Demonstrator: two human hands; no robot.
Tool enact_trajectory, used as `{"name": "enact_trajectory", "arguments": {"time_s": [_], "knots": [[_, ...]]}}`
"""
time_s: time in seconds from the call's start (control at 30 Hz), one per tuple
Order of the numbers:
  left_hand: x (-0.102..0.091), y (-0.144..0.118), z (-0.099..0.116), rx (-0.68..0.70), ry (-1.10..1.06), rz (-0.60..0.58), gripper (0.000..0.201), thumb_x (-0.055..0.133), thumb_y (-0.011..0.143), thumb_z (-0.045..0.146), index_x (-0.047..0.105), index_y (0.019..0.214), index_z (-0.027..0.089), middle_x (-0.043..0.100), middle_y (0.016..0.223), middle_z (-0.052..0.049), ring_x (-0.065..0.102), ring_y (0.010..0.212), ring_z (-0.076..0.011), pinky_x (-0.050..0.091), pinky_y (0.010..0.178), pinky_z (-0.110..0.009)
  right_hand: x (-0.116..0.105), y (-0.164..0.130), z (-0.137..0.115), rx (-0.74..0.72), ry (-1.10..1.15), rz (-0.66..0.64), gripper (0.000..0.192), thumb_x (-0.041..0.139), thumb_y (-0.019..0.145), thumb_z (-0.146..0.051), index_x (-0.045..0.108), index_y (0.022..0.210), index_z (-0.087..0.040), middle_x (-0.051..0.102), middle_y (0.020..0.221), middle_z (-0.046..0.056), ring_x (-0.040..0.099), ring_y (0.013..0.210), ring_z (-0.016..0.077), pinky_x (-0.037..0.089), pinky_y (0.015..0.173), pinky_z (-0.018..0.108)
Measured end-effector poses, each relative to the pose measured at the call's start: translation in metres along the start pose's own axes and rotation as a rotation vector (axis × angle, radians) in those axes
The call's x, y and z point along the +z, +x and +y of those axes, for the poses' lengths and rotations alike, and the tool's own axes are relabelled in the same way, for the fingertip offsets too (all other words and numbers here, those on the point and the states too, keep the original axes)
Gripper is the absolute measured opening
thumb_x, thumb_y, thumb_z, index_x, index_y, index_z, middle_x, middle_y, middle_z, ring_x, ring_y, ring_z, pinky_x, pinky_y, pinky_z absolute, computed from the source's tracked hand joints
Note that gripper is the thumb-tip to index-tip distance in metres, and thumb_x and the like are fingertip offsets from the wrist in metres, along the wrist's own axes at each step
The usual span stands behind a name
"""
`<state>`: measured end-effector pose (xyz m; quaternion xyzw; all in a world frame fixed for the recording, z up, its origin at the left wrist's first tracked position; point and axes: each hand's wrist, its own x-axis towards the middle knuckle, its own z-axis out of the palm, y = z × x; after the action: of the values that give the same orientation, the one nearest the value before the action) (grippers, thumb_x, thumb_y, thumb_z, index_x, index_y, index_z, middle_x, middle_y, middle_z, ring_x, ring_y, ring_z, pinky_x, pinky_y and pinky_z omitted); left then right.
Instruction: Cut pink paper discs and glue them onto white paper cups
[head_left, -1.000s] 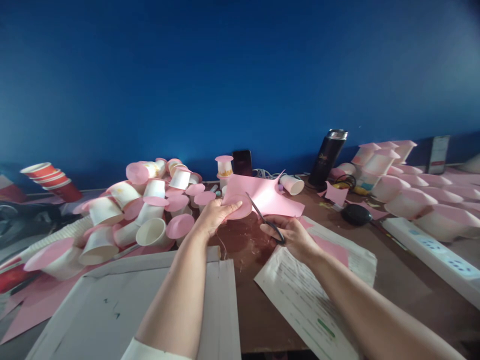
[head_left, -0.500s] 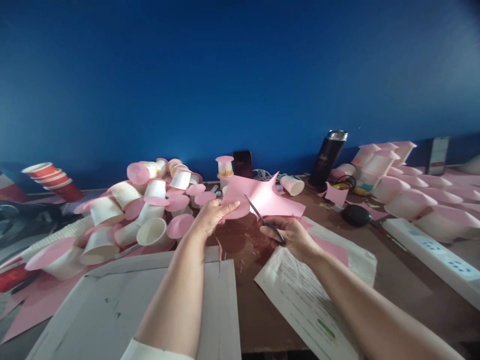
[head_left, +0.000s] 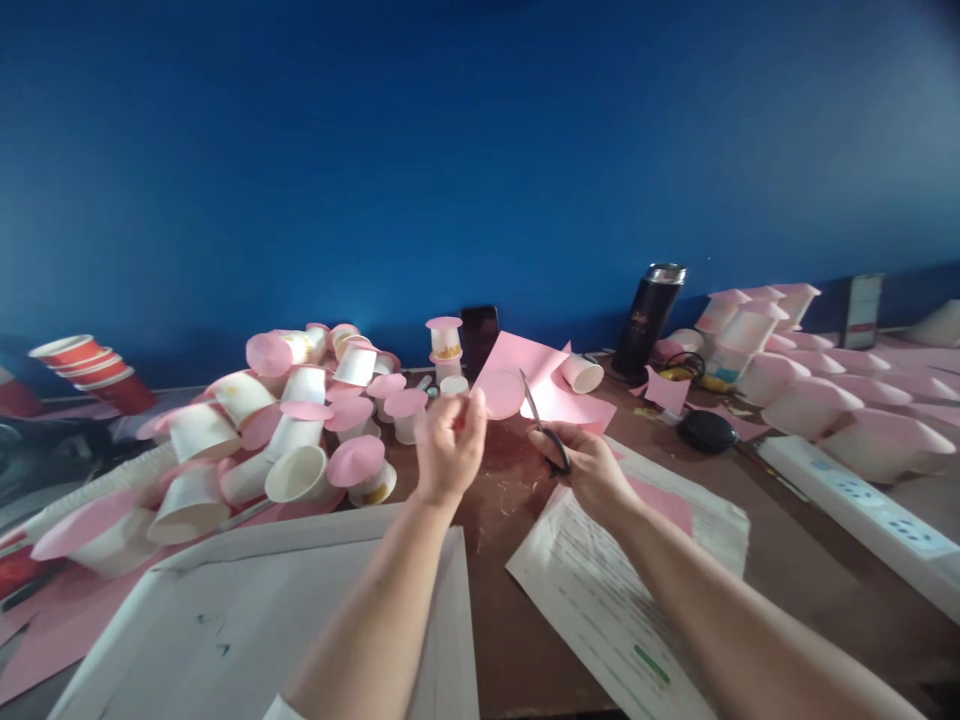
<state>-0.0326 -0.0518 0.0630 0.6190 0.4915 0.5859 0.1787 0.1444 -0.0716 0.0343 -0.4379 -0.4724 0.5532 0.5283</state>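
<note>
My left hand (head_left: 451, 445) pinches the left edge of a sheet of pink paper (head_left: 559, 388), holding it above the brown table (head_left: 499, 580). A rounded, partly cut disc shape (head_left: 501, 393) shows at the sheet's near left part. My right hand (head_left: 589, 465) grips a pair of dark-handled scissors (head_left: 555, 450) through the handles. Their blades point up and to the left, at the right edge of the round shape. Whether the blades are fully closed is hard to see.
White paper cups (head_left: 296, 472) with pink discs crowd the left, red cups (head_left: 94, 372) behind them. A black flask (head_left: 649, 320), dark round case (head_left: 706, 430), power strip (head_left: 862, 500) and more pink-topped cups (head_left: 814, 408) stand right. Printed paper (head_left: 600, 610) and white board (head_left: 247, 630) lie in front.
The pink sheet has turned in my left hand, which now shows more upright with bent fingers at the sheet's edge. The scissors have shifted slightly right and point more steeply upward.
</note>
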Motion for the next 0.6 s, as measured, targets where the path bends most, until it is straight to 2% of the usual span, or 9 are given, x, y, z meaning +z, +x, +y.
{"name": "enact_trajectory", "arguments": {"time_s": [0.07,0.13,0.2,0.23,0.27,0.37,0.47,0.6], "knots": [[0.007,-0.006,0.000,-0.077,-0.029,-0.258,0.043,0.058,0.085,0.050,0.065,0.055,0.020,0.060,0.056,-0.005,0.056,0.059,-0.0152,0.041,0.063,-0.024,-0.001,0.001,0.002,0.006,0.020,0.016,0.041,0.079,0.068,-0.052,0.068,0.086,-0.017,0.057,0.062,-0.003,0.047,0.054,0.0093,0.037,0.052,0.024],[0.015,-0.009,-0.004,-0.209,-0.096,-0.440,0.045,0.063,0.079,0.056,0.063,0.050,0.021,0.057,0.049,-0.004,0.056,0.054,-0.0163,0.040,0.058,-0.025,-0.002,0.002,0.002,0.013,0.046,0.027,0.041,0.080,0.065,-0.053,0.068,0.084,-0.018,0.059,0.065,-0.002,0.049,0.056,0.0104,0.039,0.054,0.025],[0.022,-0.010,-0.010,-0.379,-0.176,-0.586,0.052,0.056,0.080,0.064,0.065,0.052,0.021,0.060,0.049,-0.006,0.055,0.049,-0.0160,0.039,0.052,-0.026,-0.001,0.003,0.002,0.022,0.065,0.024,0.042,0.080,0.065,-0.054,0.068,0.083,-0.018,0.060,0.066,-0.001,0.051,0.057,0.0116,0.041,0.056,0.026],[0.026,-0.011,-0.012,-0.492,-0.235,-0.609,0.055,0.053,0.080,0.068,0.068,0.057,0.020,0.063,0.054,-0.007,0.055,0.048,-0.0157,0.037,0.048,-0.026,-0.001,0.002,0.002,0.025,0.073,0.022,0.042,0.080,0.065,-0.054,0.068,0.083,-0.018,0.060,0.066,-0.001,0.051,0.057,0.0117,0.041,0.056,0.026],[0.030,-0.011,-0.014,-0.589,-0.336,-0.604,0.056,0.052,0.079,0.070,0.070,0.066,0.019,0.066,0.059,-0.007,0.056,0.048,-0.0156,0.035,0.046,-0.025,0.000,0.002,0.001,0.030,0.079,0.019,0.042,0.080,0.065,-0.054,0.068,0.084,-0.018,0.060,0.066,-0.001,0.051,0.057,0.0116,0.041,0.056,0.026],[0.040,-0.015,-0.015,-0.799,-0.710,-0.441,0.051,0.063,0.074,0.066,0.069,0.090,0.018,0.070,0.077,-0.006,0.059,0.055,-0.0131,0.039,0.047,-0.023,0.001,0.001,0.000,0.045,0.072,0.012,0.042,0.081,0.064,-0.052,0.069,0.084,-0.018,0.059,0.064,-0.001,0.050,0.056,0.0111,0.040,0.054,0.025],[0.046,-0.017,-0.015,-0.861,-0.924,-0.259,0.043,0.073,0.072,0.054,0.067,0.088,0.015,0.068,0.082,-0.004,0.060,0.061,-0.0088,0.045,0.056,-0.019,0.002,0.000,0.001,0.060,0.050,-0.024,0.042,0.080,0.064,-0.053,0.069,0.084,-0.018,0.060,0.064,-0.001,0.051,0.055,0.0111,0.040,0.053,0.025],[0.048,-0.015,-0.019,-0.897,-0.981,-0.110,0.037,0.078,0.069,0.046,0.067,0.081,0.013,0.064,0.072,-0.002,0.056,0.059,-0.0065,0.044,0.055,-0.018,0.003,-0.001,0.003,0.074,0.041,-0.092,0.044,0.082,0.063,-0.052,0.070,0.088,-0.019,0.061,0.065,-0.002,0.053,0.054,0.0106,0.041,0.055,0.026]]}}
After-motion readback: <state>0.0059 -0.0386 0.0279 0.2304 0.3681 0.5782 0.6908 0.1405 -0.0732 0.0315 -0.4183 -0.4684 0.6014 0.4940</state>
